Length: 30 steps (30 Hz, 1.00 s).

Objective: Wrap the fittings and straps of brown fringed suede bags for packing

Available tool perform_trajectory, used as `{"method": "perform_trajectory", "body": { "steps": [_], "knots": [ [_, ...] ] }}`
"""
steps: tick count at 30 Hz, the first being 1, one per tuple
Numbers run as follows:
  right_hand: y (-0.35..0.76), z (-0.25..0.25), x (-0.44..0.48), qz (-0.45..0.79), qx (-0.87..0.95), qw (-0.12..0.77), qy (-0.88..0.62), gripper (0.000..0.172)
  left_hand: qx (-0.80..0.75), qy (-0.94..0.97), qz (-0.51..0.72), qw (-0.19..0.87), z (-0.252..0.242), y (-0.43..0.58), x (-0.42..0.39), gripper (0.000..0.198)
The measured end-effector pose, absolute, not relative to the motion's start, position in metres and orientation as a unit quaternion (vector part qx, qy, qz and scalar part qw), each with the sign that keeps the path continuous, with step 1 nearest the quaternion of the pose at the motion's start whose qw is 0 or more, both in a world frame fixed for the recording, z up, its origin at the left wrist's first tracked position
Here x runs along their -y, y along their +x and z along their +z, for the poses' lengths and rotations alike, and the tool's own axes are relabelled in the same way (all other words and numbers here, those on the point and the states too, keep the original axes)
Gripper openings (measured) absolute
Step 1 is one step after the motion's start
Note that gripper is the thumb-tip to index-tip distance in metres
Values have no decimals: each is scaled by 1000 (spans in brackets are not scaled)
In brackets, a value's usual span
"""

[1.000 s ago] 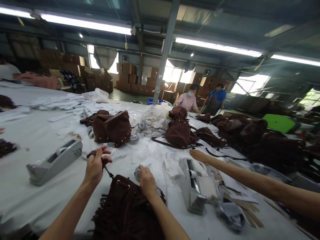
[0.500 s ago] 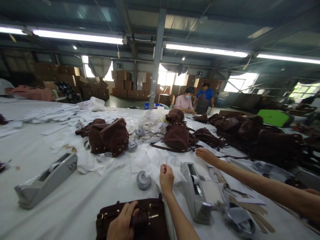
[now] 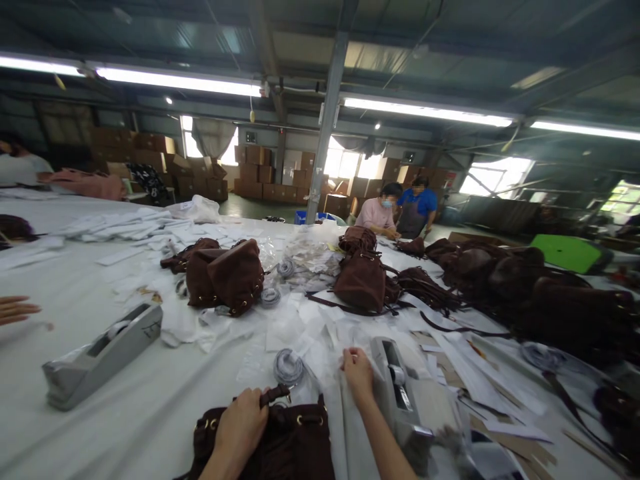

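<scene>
A dark brown bag (image 3: 295, 443) with gold-coloured eyelets lies at the front edge of the view. My left hand (image 3: 240, 427) is closed on its short brown strap (image 3: 274, 395), which ends in a small metal clasp. To the right of the bag, my right hand (image 3: 359, 375) has its fingers pinched together over white sheeting; whatever they hold is too small to make out. A grey tape dispenser (image 3: 400, 387) stands right beside that hand. Between my hands, a little farther off, rests a coiled grey band (image 3: 289, 367).
Another tape dispenser (image 3: 105, 353) stands at left, with a co-worker's hand (image 3: 19, 310) beyond it. Brown bags (image 3: 225, 273) and a dark bag pile (image 3: 530, 287) sit farther back. White papers (image 3: 490, 373) and cardboard pieces litter the right side. Two people (image 3: 377, 213) are across the table.
My left hand has lifted the strap up from the bag. My right hand has moved right, toward the dispenser. A co-worker's arm has left the right side; another hand appears at left.
</scene>
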State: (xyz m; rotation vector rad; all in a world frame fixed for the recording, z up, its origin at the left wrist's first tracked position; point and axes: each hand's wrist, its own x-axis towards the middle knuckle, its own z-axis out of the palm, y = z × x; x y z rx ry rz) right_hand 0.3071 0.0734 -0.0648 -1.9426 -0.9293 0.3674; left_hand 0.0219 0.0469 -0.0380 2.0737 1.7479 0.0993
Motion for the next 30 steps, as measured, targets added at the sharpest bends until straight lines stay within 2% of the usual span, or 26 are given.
{"method": "perform_trajectory", "body": {
  "steps": [7,9,10,11,13,16,19,22,24,27,30],
  "knots": [
    [334,-29,-63,167,345,627,-678,57,-652,727,77,200,-28,20,-80,45],
    [338,-12,-57,172,349,669,-633,58,-666,716,100,183,-16,18,-102,44],
    [339,-3,-53,162,361,664,-634,53,-673,710,113,174,-11,16,-112,43],
    [340,5,-49,137,386,634,-656,44,-677,706,123,166,-7,15,-121,42],
    [340,17,-41,34,449,499,-741,27,-678,709,120,153,-5,13,-131,39],
    [327,16,-37,-107,512,284,-804,24,-662,734,72,139,-17,13,-123,33],
    [301,-7,-43,-28,587,177,-790,29,-655,746,60,109,-36,12,-104,27],
    [281,-36,-52,83,599,124,-786,23,-657,745,82,82,-48,10,-93,25],
    [278,-50,-56,102,573,115,-805,20,-656,745,92,81,-53,8,-93,23],
    [282,-60,-62,125,557,123,-812,25,-653,745,108,82,-58,6,-97,19],
    [285,-64,-68,139,563,134,-804,20,-652,742,132,87,-64,5,-100,18]
  ]
}}
